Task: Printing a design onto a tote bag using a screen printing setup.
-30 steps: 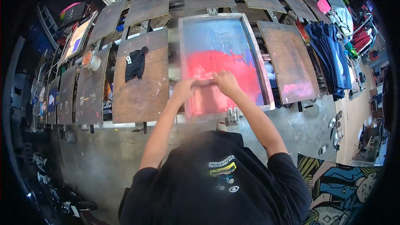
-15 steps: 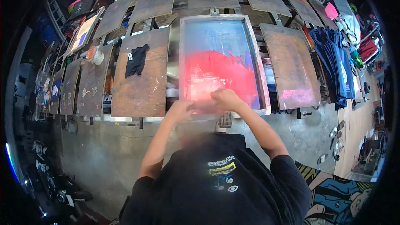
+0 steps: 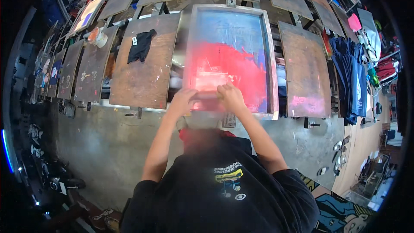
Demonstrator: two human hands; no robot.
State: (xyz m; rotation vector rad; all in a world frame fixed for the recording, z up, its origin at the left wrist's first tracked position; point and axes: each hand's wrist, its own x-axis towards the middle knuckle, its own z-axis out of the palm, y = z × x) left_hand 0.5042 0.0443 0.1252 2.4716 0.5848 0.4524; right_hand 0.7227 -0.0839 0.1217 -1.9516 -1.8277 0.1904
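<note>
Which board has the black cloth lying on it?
The wooden board immediately left of the red-inked screen frame: the white-tagged black cloth lies on its upper half; none like it shows on the other boards.

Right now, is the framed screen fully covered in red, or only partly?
Partly: the framed screen shows a red patch at its near end, blue beyond.

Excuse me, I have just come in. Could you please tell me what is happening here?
The left hand and right hand of a person in a black T-shirt grip a blurred, bar-shaped tool near the close end of a framed screen. Red ink covers much of the screen's nearer part, while its far part looks bluish. On the board to the left lies a small black cloth.
</note>
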